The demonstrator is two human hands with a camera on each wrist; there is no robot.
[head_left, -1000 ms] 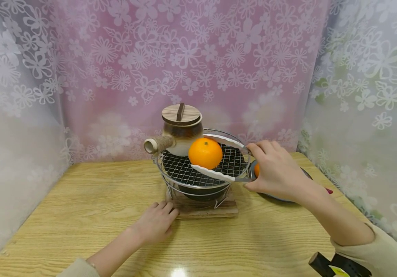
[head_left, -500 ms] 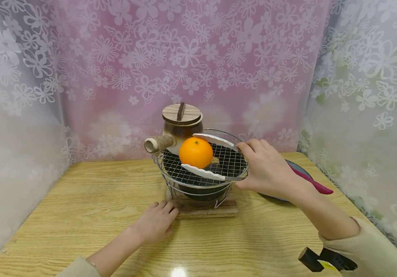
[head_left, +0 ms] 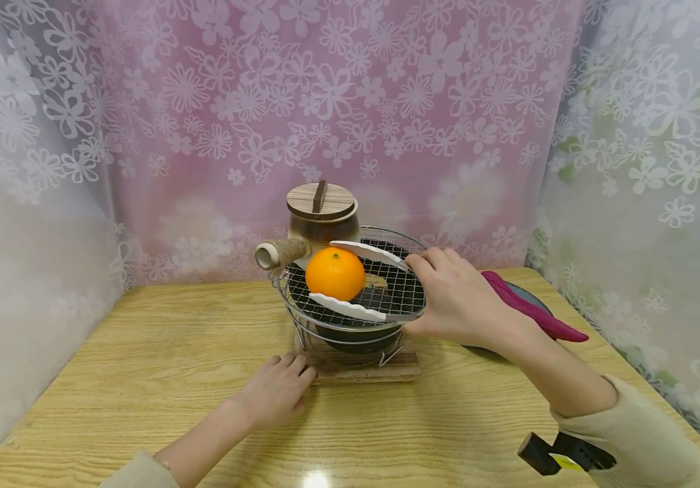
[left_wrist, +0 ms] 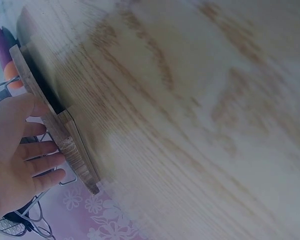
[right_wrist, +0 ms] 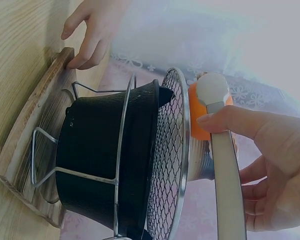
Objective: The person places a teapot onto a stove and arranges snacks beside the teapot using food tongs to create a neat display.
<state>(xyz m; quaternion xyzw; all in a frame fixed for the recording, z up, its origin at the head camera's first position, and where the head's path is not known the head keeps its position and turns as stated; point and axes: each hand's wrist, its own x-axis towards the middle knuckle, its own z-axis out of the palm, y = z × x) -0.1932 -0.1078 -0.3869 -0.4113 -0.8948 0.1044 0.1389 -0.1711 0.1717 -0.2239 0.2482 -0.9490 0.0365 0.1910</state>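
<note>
Across the desk (head_left: 160,379) sits the black stove (head_left: 356,341) with its round wire mesh (head_left: 401,290), the wooden board (head_left: 366,375) underneath and the lidded pot (head_left: 324,227) at back left. The left hand (head_left: 276,391) rests loose-fingered at the board's corner, the right hand (head_left: 455,293) is clamped on the tongs (head_left: 350,308), and the orange (head_left: 335,274) is on the mesh between their parted arms.

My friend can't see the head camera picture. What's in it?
A person's right hand holds tongs, their white ends either side of an orange over a round wire grill. A lidded pot stands behind the orange; the left hand touches the wooden board below.
</note>
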